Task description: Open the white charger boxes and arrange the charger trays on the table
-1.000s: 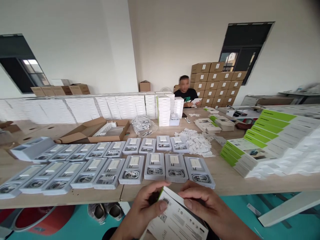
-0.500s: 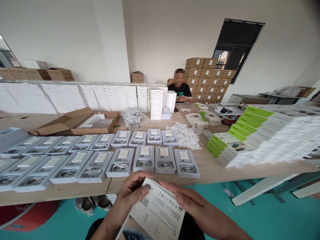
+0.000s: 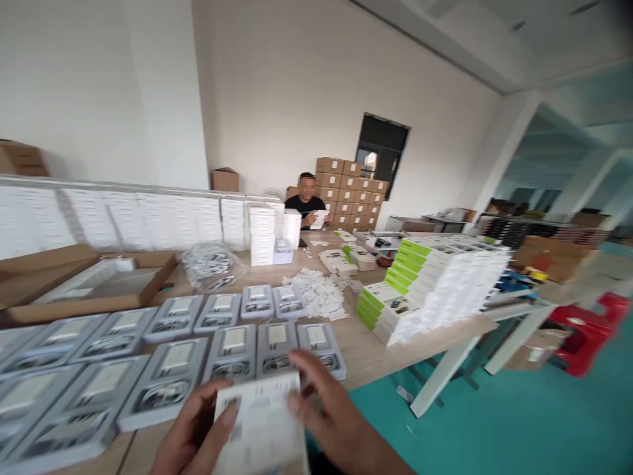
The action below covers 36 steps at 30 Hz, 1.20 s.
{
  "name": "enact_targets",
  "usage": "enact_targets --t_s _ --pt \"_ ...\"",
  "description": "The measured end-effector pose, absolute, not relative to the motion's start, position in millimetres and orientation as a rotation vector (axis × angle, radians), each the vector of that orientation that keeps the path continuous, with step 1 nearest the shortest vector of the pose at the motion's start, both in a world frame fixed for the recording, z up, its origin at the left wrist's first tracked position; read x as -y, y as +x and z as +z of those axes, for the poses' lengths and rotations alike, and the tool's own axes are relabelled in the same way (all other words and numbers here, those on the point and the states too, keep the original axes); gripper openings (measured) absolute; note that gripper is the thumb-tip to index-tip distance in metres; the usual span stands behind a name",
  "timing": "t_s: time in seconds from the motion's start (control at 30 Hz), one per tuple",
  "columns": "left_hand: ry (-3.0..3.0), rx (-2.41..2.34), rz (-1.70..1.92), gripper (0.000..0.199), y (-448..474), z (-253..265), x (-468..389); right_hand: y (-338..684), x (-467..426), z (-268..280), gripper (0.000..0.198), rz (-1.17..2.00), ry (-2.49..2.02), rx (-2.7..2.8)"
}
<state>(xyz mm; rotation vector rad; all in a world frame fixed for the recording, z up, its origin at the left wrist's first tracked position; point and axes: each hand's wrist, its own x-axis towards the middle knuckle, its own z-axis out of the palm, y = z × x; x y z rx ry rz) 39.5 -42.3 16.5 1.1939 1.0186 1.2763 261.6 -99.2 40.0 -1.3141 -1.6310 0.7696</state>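
Note:
A thin white printed box (image 3: 262,422) is held low in front of me, its lower part cut off by the frame edge. My left hand (image 3: 195,429) grips its left side, thumb lying on the printed face and fingers behind. At the upper right corner is my right hand (image 3: 336,415), thumb against the face and index finger raised past the top edge. Motion blurs the print. Just beyond stand rows of grey-white trays (image 3: 133,412), each holding a white charger block (image 3: 234,340) and a coiled cable (image 3: 163,394).
White boxes with green ends (image 3: 430,284) are stacked at the right. Loose paper slips (image 3: 316,290), a bag of cables (image 3: 208,264) and an open carton (image 3: 143,290) lie farther back. A co-worker (image 3: 306,198) sits across the table, holding a white box. A red stool (image 3: 588,336) stands right.
My view has swung to the right, bringing the room's right side into sight. The box now sits more upright, and my right index finger has lifted. The co-worker now holds up a white box.

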Motion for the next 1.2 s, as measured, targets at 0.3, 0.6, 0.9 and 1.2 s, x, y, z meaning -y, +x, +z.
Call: enact_targets --t_s 0.3,0.6,0.9,1.2 --pt "1.341 -0.999 1.618 0.039 53 28 24 207 76 7 0.108 0.109 -1.411 1.677" --pt "1.261 -0.934 1.524 0.053 89 13 26 223 66 8 0.110 -0.380 -1.598 1.711" --pt "2.024 -1.206 1.448 0.054 37 -56 -13 450 23 83 0.094 -0.487 -2.265 1.446" --pt "2.610 -1.399 1.265 0.059 16 -101 -37 545 -7 50 0.060 -0.345 -2.547 1.669"
